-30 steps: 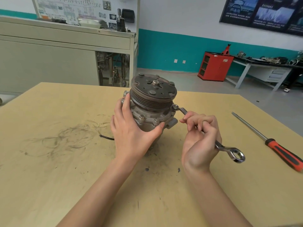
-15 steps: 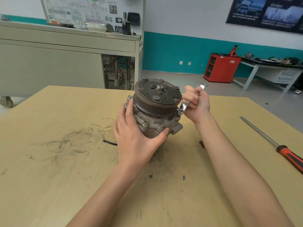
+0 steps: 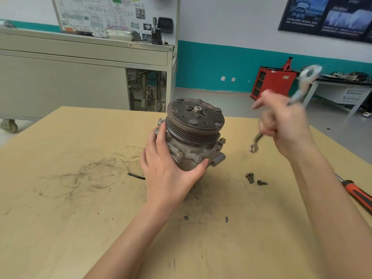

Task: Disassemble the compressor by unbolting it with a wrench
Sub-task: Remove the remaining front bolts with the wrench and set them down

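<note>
1. The compressor (image 3: 194,133) stands upright at the centre of the frame on the wooden table (image 3: 80,218), with its grooved pulley (image 3: 196,115) on top
2. The left hand (image 3: 167,174) grips the lower body; its fingers run up the left flank and the thumb hooks across the front, just under the flange
3. The right hand (image 3: 281,125), in the upper right of the frame, is curled round the shank of the wrench (image 3: 306,79) and held up in the air, well apart from the compressor; blur hides the exact lie of its fingers
4. Three loose bolts (image 3: 250,177) lie on the table to the lower right of the compressor, while flange bolts (image 3: 180,152) remain seated around the rim
5. It looks like a cast metal block: probably heavy, rigid, and not fragile, so it can take firm force
6. The grime and the dark smears on the table suggest an oily surface that could slip under the palm
7. The pulley probably spins freely, so it would make a poor handhold; the body below the flange, where the left hand sits, looks the best place to brace against the wrench's torque
8. A tall part standing on a small base may tip or twist when a bolt breaks loose, so pressing down while gripping seems wise
9. A red-handled screwdriver (image 3: 358,195) lies at the right edge
</note>
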Motion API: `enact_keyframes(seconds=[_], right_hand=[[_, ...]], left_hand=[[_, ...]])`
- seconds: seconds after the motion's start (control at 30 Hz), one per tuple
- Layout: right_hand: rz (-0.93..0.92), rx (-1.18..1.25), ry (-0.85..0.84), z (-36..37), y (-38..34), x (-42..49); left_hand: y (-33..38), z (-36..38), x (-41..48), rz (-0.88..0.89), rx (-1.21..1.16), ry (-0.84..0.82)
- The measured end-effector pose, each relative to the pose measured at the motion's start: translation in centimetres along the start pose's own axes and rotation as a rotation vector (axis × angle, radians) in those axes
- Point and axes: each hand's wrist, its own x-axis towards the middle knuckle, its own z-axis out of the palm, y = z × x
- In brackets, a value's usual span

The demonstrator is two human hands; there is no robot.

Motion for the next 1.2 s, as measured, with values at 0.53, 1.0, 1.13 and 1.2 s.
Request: enact_keyframes(seconds=[0.53,1.0,1.13,1.2], right_hand=[[-0.232,-0.530,-0.129,2.1,-0.3,-3.4],[0.776,-0.957,-0.429,-4.5,9.7,0.6],[0.776,-0.969,-0.431,-4.0,9.8,0.5],[0.720,-0.920,-0.360,-4.1,8.9,0.5]], left_hand=[[-0.3,0.0,0.1,0.009,0.011,0.006],[0.0,-0.1,0.0,-0.007,-0.014,0.005],[-0.4,-1.4,0.6,0.002,-0.026,-0.105],[-1.3,-2.9,2.3,0.025,-0.078,-0.209]])
